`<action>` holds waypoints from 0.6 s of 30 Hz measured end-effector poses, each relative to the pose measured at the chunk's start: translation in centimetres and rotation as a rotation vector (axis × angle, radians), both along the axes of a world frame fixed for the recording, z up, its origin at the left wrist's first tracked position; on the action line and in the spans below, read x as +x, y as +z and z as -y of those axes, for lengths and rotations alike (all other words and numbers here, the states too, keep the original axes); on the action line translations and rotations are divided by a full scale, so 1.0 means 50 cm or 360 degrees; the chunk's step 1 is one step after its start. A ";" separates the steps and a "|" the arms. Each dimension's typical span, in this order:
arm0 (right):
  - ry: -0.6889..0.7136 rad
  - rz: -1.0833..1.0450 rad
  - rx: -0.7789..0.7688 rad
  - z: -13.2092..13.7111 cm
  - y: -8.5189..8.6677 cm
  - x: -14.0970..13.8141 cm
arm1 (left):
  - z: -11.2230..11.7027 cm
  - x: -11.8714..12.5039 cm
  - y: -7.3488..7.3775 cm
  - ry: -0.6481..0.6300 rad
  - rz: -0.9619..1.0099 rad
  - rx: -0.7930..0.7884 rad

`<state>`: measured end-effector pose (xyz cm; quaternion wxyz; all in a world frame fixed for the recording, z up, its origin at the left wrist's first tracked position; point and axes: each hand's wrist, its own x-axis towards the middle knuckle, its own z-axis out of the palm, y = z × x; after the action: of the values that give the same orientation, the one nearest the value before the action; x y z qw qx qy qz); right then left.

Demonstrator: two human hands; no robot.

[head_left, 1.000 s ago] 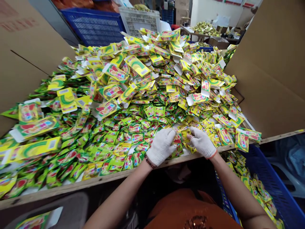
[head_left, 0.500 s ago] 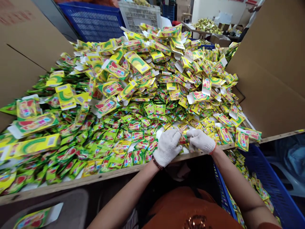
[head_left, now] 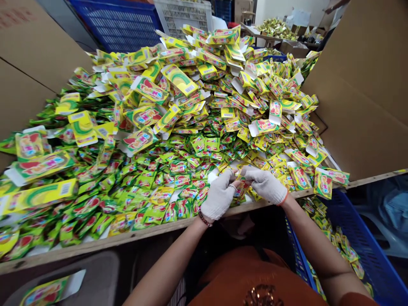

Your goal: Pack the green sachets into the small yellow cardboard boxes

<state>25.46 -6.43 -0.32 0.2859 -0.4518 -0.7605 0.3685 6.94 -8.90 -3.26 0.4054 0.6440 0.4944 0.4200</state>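
Both hands wear white knit gloves and meet close together over the front edge of the table. My left hand (head_left: 219, 194) curls its thumb and fingers, with bare fingertips showing, about a small yellow-green sachet (head_left: 241, 185). My right hand (head_left: 266, 186) has its fingers closed at the same sachet from the right; its fingertips are partly hidden. Under and around the hands lie loose yellow sachets (head_left: 277, 163), and many green sachets (head_left: 146, 180) spread to the left. Behind them rises a heap of flat yellow printed boxes (head_left: 181, 80), several with open white flaps.
Cardboard panels stand at the left (head_left: 35, 46) and right (head_left: 360, 93). A wooden rim (head_left: 105, 240) edges the table. A blue crate (head_left: 366, 242) with sachets stands below right. One box (head_left: 47, 293) lies on a grey seat at lower left. Crates (head_left: 117, 25) stand behind.
My right fingers have moved left, closer to the left hand. My left thumb now reaches toward the sachet. The view has shifted slightly; the heap looks the same.
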 end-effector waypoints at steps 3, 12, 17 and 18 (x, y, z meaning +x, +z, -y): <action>-0.0319 -0.0177 0.0152 0.009 -0.017 -0.007 | 0.004 -0.008 -0.002 0.0004 0.0408 -0.0164; -0.0623 -0.0523 -0.0392 0.049 -0.074 -0.041 | 0.023 -0.035 -0.019 -0.0080 0.0435 -0.0323; -0.0458 -0.0817 -0.0601 0.049 -0.092 -0.064 | 0.015 -0.054 -0.004 -0.0022 0.0324 -0.0291; -0.0468 -0.0885 -0.0578 0.049 -0.094 -0.068 | 0.015 -0.053 -0.003 0.0004 0.0330 -0.0280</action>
<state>22.04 -8.88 -5.04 0.4469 -0.4822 -0.5026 0.5614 4.28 -9.66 -3.39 0.5086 0.5585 0.4856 0.4399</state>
